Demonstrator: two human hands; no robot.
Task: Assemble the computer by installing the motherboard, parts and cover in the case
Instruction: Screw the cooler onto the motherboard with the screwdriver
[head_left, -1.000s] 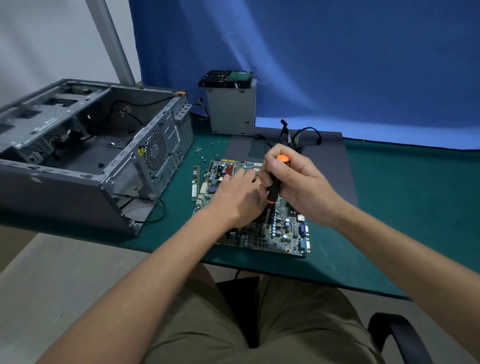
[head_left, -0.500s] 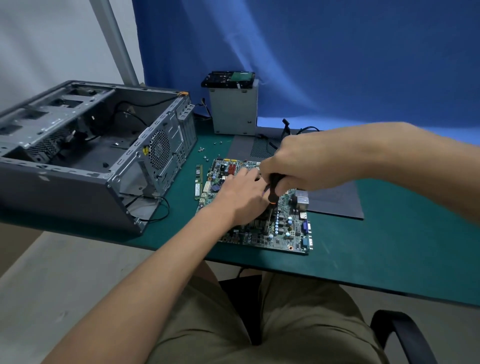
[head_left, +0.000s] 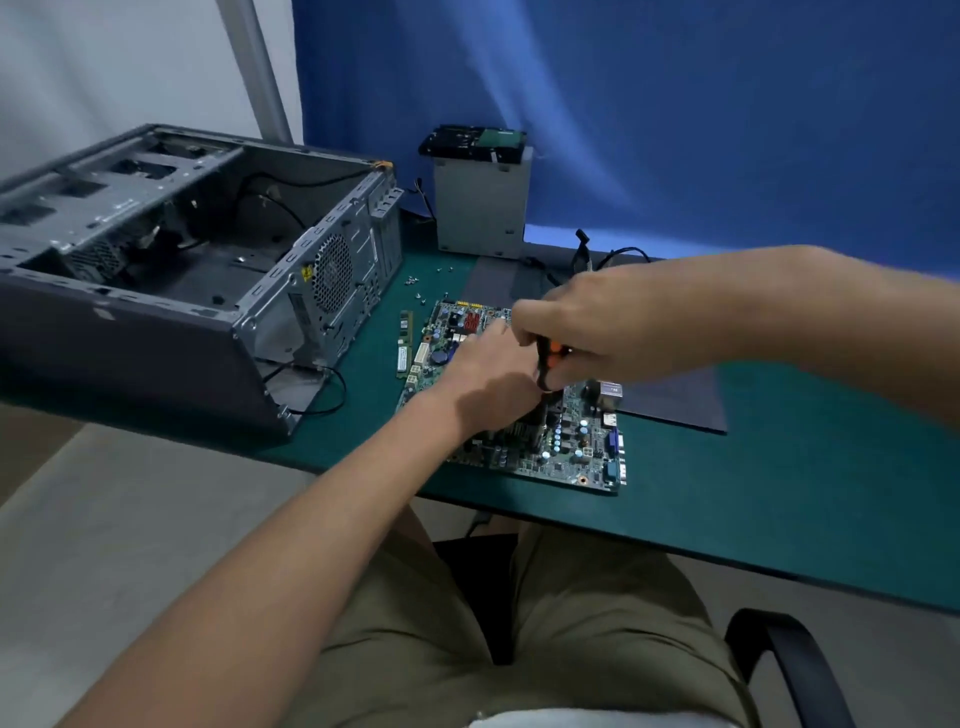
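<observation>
The green motherboard (head_left: 571, 447) lies flat on the green table mat near its front edge. My right hand (head_left: 597, 322) grips a black and orange screwdriver (head_left: 548, 364), its shaft pointing down onto the middle of the board. My left hand (head_left: 488, 379) rests on the board beside the shaft; what lies under its fingers is hidden. The open grey computer case (head_left: 182, 270) lies on its side at the left, with cables inside. The grey side cover (head_left: 670, 400) lies flat behind the board.
A RAM stick (head_left: 404, 338) lies left of the board. Loose screws (head_left: 415, 283) are scattered behind it. A grey power supply box (head_left: 480, 208) with a drive on top stands at the back, with black cables (head_left: 613, 257) to its right. A chair armrest (head_left: 795, 670) is at lower right.
My right forearm has swung up to come in from the right, with the hand now turned over the top of the screwdriver. My left hand stays on the board.
</observation>
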